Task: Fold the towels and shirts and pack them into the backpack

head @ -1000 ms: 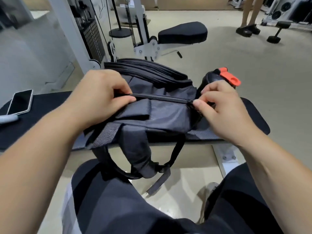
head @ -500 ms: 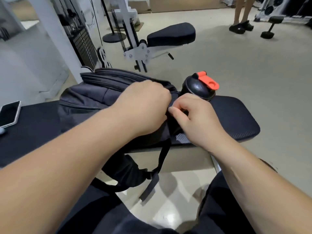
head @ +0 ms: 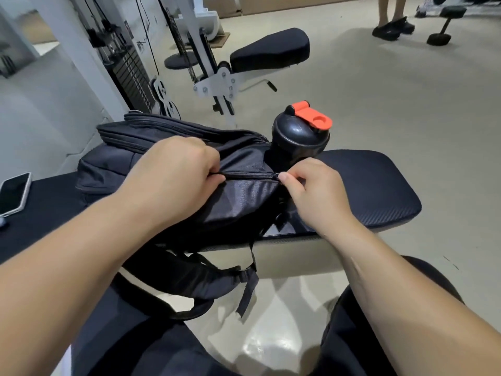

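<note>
A black backpack (head: 113,164) lies on its side on the black padded bench (head: 374,183), its straps hanging over the near edge. My left hand (head: 173,172) grips the fabric at the left end of a closed zipper line (head: 249,175). My right hand (head: 317,185) pinches the zipper pull at the right end of that line. No towels or shirts show; the bag's inside is hidden.
A black shaker bottle with an orange flip cap (head: 301,131) stands just behind the bag. A phone (head: 13,194) lies on the bench at far left. A weight machine (head: 130,77) and another padded seat (head: 271,50) stand behind; a person's feet (head: 393,25) at the back right.
The hands came together half a second ago and have spread apart again along the zipper. The camera has swung left, so the bag now sits left of centre.
</note>
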Tool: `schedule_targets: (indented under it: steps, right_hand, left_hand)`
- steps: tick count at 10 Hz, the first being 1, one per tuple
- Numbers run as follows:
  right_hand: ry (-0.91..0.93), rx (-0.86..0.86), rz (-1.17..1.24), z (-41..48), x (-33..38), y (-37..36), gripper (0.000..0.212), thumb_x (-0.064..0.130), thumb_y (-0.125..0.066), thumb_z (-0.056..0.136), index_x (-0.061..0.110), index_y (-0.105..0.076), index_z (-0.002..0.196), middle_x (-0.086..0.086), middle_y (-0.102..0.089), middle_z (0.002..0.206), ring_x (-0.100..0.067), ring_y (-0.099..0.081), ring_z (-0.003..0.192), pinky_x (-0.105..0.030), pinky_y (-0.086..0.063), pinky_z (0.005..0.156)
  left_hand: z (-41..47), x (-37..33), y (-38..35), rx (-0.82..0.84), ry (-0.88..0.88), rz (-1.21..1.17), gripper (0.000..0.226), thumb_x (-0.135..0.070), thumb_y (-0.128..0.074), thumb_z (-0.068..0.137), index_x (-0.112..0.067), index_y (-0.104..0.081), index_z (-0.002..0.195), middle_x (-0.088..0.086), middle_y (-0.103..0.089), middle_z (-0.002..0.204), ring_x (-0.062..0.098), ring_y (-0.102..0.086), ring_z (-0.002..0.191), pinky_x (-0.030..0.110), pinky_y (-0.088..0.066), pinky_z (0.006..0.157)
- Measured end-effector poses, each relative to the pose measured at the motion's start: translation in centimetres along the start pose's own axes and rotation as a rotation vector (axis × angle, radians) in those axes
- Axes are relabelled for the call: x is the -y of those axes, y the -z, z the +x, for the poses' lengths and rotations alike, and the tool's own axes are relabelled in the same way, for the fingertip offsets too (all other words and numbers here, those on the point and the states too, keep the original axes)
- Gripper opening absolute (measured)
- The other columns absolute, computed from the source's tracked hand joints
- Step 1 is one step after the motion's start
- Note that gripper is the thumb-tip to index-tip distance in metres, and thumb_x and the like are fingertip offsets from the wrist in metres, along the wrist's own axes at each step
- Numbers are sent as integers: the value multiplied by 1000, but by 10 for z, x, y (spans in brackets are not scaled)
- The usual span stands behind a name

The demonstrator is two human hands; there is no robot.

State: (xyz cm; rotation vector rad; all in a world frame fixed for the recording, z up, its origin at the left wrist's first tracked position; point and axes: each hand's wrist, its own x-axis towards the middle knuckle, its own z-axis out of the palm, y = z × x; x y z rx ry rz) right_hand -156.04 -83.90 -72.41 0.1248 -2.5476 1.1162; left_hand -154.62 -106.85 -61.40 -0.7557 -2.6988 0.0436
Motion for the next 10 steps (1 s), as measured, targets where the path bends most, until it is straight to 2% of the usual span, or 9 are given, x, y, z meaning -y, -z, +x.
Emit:
schedule_targets:
  steps: [2,3,4,6,7,8,9,10]
  right_hand:
    - [-98,-45,-56,15,-13,-8,26,33,-61,97,18,-67,76,7,-60,86,-12,-54,81,-30,-41,70]
    - [-189,-26,-159,25,-25,-12,31,37,-61,96,17,-68,73,5,-59,86,-18,-55,79,-34,-46,67]
    - [-296,5,-136,36,-31,-18,40,40,-65,93,13,-63,63,2,-61,67,-21,-59,70,-33,-47,60]
    - [-345,36,-134,38,-37,-34,42,43,-64,93,14,-64,63,1,-63,62,-22,-60,69,-34,-51,62]
    - [-346,41,-141,40,-39,-35,42,44,-61,95,14,-64,66,0,-64,63,-22,-60,68,-33,-47,59]
    - [-353,54,-161,47,-32,-25,39,41,-61,96,14,-61,67,0,-62,65,-22,-58,68,-31,-38,56]
    - [-341,168,-204,54,-28,-14,36,37,-60,95,20,-55,63,1,-58,65,-26,-58,73,-31,-35,58]
    - [-311,237,-260,55,-14,4,32,41,-61,93,20,-62,70,2,-63,70,-25,-59,76,-31,-39,58]
  left_hand:
    - [3,-16,-16,-11,28,-22,20,-35,-65,89,-17,-65,79,4,-62,78,34,-61,75,41,-49,67]
    - [3,-25,-21,-11,18,-88,20,-33,-66,88,-17,-65,77,4,-61,75,32,-61,73,40,-49,65]
    - [2,-32,-29,-15,26,-108,21,-33,-66,88,-16,-64,76,3,-60,73,31,-60,70,40,-50,64]
    - [0,-43,-41,-17,76,-116,22,-32,-67,88,-15,-63,76,6,-61,75,33,-60,71,40,-50,63]
    - [1,-54,-44,16,123,-136,22,-35,-65,91,-15,-64,82,5,-60,82,32,-60,81,41,-49,69]
    - [6,-59,-43,109,160,-121,28,-46,-60,94,-20,-57,85,1,-54,86,27,-56,88,37,-44,74]
    - [10,-63,-29,185,164,-184,40,-58,-59,90,-18,-61,85,-4,-58,84,24,-56,88,35,-47,75]
    - [12,-50,-8,68,204,-290,41,-61,-60,87,-22,-71,91,-5,-67,86,20,-61,88,37,-52,79]
